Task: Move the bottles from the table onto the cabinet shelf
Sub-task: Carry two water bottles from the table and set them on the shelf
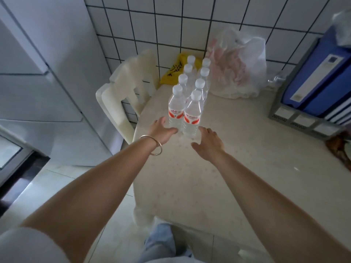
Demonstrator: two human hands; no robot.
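Note:
Several clear water bottles with white caps and red-and-white labels stand in two rows on the cream table (237,168). The nearest left bottle (175,109) and nearest right bottle (192,114) are at the front of the rows. My left hand (163,130), with a metal bangle on its wrist, reaches to the base of the left bottle, thumb and fingers spread around it. My right hand (209,142) hovers open just right of the right bottle's base, a little short of it. A white cabinet (47,73) stands to the left.
A cream plastic chair (131,82) stands between cabinet and table. A white plastic bag (237,69) and a yellow bag (176,71) sit behind the bottles. A grey rack with blue folders (313,88) fills the table's right side. Tiled wall behind.

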